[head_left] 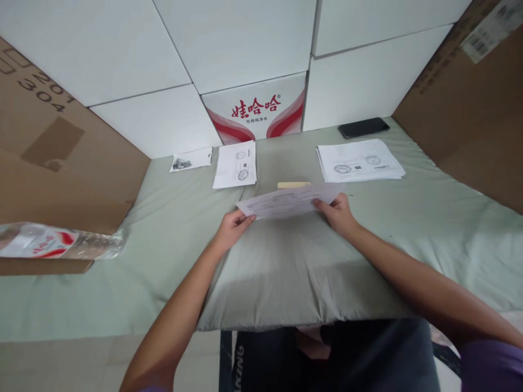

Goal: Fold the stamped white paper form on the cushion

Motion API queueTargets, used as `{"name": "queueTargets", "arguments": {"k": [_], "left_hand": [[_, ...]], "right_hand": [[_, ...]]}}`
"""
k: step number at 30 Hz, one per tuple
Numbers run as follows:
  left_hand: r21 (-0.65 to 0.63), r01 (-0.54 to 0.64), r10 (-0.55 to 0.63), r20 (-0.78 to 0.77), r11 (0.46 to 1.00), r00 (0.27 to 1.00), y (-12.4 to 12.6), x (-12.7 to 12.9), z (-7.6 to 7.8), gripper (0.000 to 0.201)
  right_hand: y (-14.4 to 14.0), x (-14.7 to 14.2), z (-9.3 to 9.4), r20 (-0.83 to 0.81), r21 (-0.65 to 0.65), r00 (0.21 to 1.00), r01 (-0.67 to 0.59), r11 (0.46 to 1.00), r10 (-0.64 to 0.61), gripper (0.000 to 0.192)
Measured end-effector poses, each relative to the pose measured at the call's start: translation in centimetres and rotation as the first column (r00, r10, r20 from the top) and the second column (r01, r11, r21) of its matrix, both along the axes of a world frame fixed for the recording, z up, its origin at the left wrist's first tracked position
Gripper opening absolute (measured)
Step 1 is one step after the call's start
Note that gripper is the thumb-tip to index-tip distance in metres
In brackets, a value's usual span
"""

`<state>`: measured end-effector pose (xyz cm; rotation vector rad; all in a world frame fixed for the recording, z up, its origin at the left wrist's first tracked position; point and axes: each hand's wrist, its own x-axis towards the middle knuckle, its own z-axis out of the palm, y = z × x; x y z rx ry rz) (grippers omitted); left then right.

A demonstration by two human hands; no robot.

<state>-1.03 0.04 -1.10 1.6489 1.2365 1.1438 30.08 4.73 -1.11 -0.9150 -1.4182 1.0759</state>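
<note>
A printed sheet of paper (pixel 286 201) is held up above the green cloth, tilted, between my two hands. My left hand (pixel 233 228) pinches its lower left corner with the thumb on top. At its right edge, my right hand (pixel 337 212) grips the paper, thumb over the print. Behind the sheet, a small pale yellow object (pixel 292 185) is partly hidden, so its kind is unclear. Beyond lie a stamped paper stack (pixel 236 166) on the left and a wider stack of stamped papers (pixel 359 160) on the right.
A black phone (pixel 363 127) lies by the back wall of white boxes (pixel 253 32). A small white packet (pixel 191 160) rests at the back left. Cardboard boxes (pixel 61 163) flank both sides, and a plastic water bottle (pixel 61 242) lies at the left. The green cloth (pixel 269 288) ends near my lap.
</note>
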Motion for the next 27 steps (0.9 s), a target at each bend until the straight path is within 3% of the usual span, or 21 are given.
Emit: {"name": "queueTargets", "arguments": {"k": [5, 23, 27], "left_hand": [[-0.044, -0.017, 0.017, -0.009, 0.999, 1.0, -0.11, -0.01, 0.15, 0.03], [0.033, -0.104, 0.108, -0.146, 0.994, 0.983, -0.09, -0.25, 0.21, 0.031], [0.157, -0.185, 0.207, -0.141, 0.97, 0.968, -0.22, -0.4, 0.52, 0.023]], "right_hand": [[0.11, -0.03, -0.12, 0.006, -0.029, 1.0, 0.003, 1.0, -0.003, 0.031], [-0.16, -0.18, -0.27, 0.091, 0.004, 0.996, 0.014, 1.0, -0.015, 0.033], [-0.48, 0.02, 0.08, 0.144, 0.14, 0.989, 0.006, 0.99, -0.026, 0.033]]}}
